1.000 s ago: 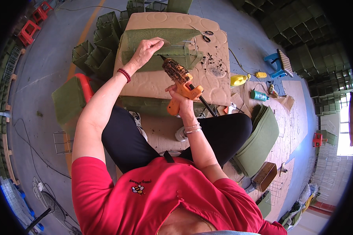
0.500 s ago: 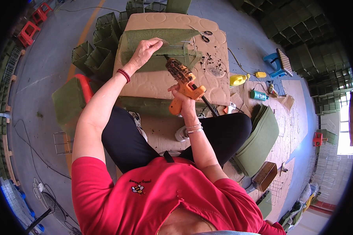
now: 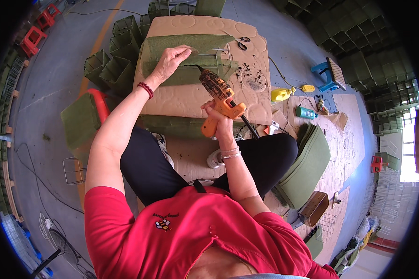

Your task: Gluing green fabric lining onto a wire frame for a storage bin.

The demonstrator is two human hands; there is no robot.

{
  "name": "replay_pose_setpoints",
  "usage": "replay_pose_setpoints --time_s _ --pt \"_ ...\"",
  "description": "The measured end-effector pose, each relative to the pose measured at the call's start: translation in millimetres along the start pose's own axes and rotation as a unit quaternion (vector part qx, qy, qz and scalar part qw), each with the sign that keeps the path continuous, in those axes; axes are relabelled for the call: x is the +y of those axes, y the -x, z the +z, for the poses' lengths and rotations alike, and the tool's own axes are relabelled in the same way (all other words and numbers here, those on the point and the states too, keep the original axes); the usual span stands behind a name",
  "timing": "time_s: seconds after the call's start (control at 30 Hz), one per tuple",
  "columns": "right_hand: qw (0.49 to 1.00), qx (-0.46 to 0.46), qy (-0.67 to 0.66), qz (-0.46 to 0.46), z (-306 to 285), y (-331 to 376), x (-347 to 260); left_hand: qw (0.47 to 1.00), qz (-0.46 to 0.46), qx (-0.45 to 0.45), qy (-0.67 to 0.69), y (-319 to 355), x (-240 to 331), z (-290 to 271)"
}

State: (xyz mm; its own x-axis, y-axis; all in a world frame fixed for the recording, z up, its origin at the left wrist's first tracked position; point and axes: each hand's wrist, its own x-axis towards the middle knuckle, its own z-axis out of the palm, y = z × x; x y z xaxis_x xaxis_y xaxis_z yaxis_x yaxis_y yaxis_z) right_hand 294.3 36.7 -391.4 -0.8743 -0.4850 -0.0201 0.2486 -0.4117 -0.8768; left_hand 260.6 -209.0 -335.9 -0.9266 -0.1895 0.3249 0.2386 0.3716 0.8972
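Observation:
My left hand (image 3: 170, 63) pinches the lifted edge of a green mesh fabric (image 3: 160, 45) lying across the cardboard-topped work surface (image 3: 172, 100). Under and beside the fabric shows part of a thin metal wire frame (image 3: 217, 56). Wrapped around the handle of an orange glue gun (image 3: 228, 105) is my right hand (image 3: 222, 124). Dark residue coats the gun's front, and a black glue stick (image 3: 250, 126) sticks out of its back. Its nozzle points up and left at the fabric, close to my left fingers; a thin dark strand shows at the tip.
Black-handled scissors (image 3: 242, 44) lie at the far right of the cardboard, above scattered black glue bits (image 3: 253, 79). Green fabric boxes (image 3: 121, 69) stand to the left. On the right are a yellow bottle (image 3: 280, 95), a blue stool (image 3: 325, 76) and stacked green panels (image 3: 307, 167).
The glue gun in my right hand has shifted slightly to the right, away from my left fingers. My left hand keeps its pinch on the fabric.

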Motion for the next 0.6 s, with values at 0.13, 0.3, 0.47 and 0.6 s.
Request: replay_pose_setpoints --time_s 0.13,0.3,0.47,0.6 --pt "1.0 0.009 -0.003 -0.017 2 2 -5 1.0 0.022 0.01 0.004 0 -2 1" --pt "1.0 0.02 0.004 -0.001 -10 -1 1 1.0 0.019 0.015 0.006 1 0 2" --pt "1.0 0.019 -0.013 -0.014 -10 0 -1 1.0 0.017 0.012 0.003 1 2 2" --pt "0.999 0.03 -0.014 -0.013 -12 1 -3 0.999 0.029 0.019 0.003 1 -2 2"
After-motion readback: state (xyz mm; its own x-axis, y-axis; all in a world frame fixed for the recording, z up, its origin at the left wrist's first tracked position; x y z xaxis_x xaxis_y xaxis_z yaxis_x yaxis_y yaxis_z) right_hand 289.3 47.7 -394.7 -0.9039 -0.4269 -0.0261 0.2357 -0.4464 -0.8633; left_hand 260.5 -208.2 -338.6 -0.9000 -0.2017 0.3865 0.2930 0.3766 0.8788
